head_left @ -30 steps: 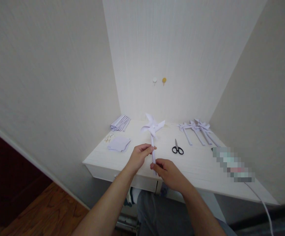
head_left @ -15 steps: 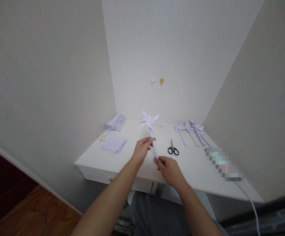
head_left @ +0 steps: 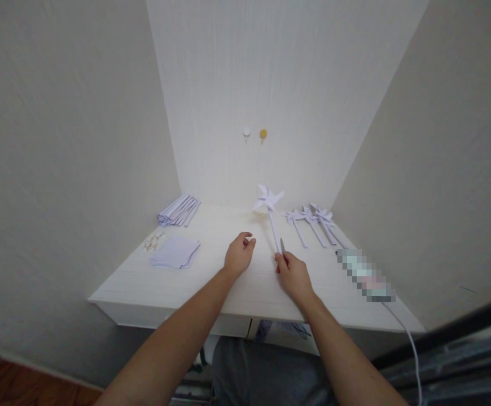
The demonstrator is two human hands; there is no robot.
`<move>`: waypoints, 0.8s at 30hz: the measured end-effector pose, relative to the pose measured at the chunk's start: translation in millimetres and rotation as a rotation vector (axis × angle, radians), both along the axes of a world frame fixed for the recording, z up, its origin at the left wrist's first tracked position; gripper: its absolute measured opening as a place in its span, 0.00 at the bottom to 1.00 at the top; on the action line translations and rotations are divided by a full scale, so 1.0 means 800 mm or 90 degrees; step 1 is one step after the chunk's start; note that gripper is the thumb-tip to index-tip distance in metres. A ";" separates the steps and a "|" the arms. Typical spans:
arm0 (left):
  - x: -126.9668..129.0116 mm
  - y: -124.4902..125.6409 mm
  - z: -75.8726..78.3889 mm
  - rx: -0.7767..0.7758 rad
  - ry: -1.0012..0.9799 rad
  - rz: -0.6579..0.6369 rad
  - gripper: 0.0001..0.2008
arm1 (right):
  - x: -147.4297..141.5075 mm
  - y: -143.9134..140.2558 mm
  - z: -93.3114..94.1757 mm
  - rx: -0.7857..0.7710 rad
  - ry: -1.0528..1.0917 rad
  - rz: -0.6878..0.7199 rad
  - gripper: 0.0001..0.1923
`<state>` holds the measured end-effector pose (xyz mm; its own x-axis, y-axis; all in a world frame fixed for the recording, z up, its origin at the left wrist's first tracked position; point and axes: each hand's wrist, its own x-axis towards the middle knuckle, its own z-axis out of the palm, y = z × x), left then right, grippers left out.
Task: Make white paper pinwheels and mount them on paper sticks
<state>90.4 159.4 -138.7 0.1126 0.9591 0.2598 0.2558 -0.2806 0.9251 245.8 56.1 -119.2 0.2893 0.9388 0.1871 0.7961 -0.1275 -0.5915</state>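
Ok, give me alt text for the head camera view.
The right hand holds a white paper pinwheel upright by its stick over a white desk; the left hand hovers empty beside it. Finished pinwheels lie to the right, paper squares left.

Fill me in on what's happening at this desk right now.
A person sits at a white desk in a corner. The right hand holds a white paper pinwheel by the bottom of its stick, head tilted toward the wall. The left hand is beside it, fingers loosely curled, holding nothing. More finished pinwheels lie to the right, with paper squares and a bundle of paper sticks to the left.
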 end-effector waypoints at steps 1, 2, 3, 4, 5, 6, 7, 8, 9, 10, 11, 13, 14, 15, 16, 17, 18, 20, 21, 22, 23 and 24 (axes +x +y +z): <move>-0.001 0.003 -0.001 0.007 0.026 0.005 0.11 | 0.008 0.004 0.000 -0.002 -0.014 -0.024 0.21; -0.001 0.005 -0.002 0.011 0.050 0.011 0.11 | 0.016 0.008 0.000 -0.006 -0.028 -0.047 0.21; -0.001 0.006 -0.002 0.013 0.073 0.017 0.10 | 0.025 0.011 0.001 -0.012 -0.042 -0.069 0.21; -0.001 0.007 -0.001 0.014 0.093 0.024 0.10 | 0.034 0.014 0.001 -0.021 -0.056 -0.091 0.20; -0.001 0.007 0.000 0.014 0.112 0.031 0.09 | 0.043 0.018 0.000 -0.031 -0.070 -0.112 0.18; -0.001 0.006 0.001 0.015 0.129 0.036 0.09 | 0.051 0.021 0.000 -0.043 -0.084 -0.133 0.16; -0.001 0.005 0.001 0.018 0.145 0.040 0.08 | 0.059 0.025 0.000 -0.055 -0.098 -0.151 0.15; -0.001 0.004 0.002 0.021 0.160 0.041 0.08 | 0.066 0.029 -0.001 -0.067 -0.111 -0.167 0.15; 0.000 0.003 0.002 0.026 0.175 0.041 0.08 | 0.071 0.033 -0.001 -0.076 -0.124 -0.177 0.16; 0.000 0.002 0.003 0.030 0.189 0.041 0.08 | 0.075 0.037 -0.001 -0.084 -0.137 -0.182 0.16; 0.000 0.000 0.003 0.035 0.202 0.042 0.08 | 0.077 0.041 -0.002 -0.088 -0.151 -0.183 0.17; 0.000 -0.002 0.004 0.045 0.225 0.043 0.08 | 0.079 0.049 -0.002 -0.084 -0.179 -0.179 0.17; 0.000 -0.003 0.005 0.050 0.235 0.042 0.08 | 0.079 0.053 -0.002 -0.076 -0.194 -0.178 0.17; 0.000 -0.004 0.005 0.054 0.243 0.041 0.08 | 0.079 0.056 -0.002 -0.066 -0.209 -0.178 0.17; 0.000 -0.005 0.006 0.058 0.250 0.039 0.08 | 0.079 0.059 -0.002 -0.055 -0.224 -0.179 0.17; 0.000 -0.006 0.006 0.061 0.257 0.038 0.09 | 0.079 0.062 -0.002 -0.046 -0.238 -0.180 0.17; 0.001 -0.006 0.007 0.063 0.262 0.037 0.09 | 0.080 0.065 -0.002 -0.040 -0.249 -0.179 0.17; 0.001 -0.007 0.007 0.067 0.273 0.037 0.09 | 0.082 0.071 -0.003 -0.038 -0.264 -0.170 0.18; 0.001 -0.008 0.007 0.069 0.278 0.037 0.09 | 0.084 0.074 -0.004 -0.040 -0.268 -0.165 0.18; 0.001 -0.008 0.007 0.072 0.284 0.037 0.09 | 0.085 0.077 -0.005 -0.042 -0.271 -0.160 0.18; 0.001 -0.008 0.008 0.075 0.289 0.037 0.09 | 0.087 0.079 -0.005 -0.045 -0.273 -0.156 0.18; 0.002 -0.008 0.008 0.078 0.294 0.037 0.09 | 0.088 0.082 -0.006 -0.046 -0.276 -0.153 0.18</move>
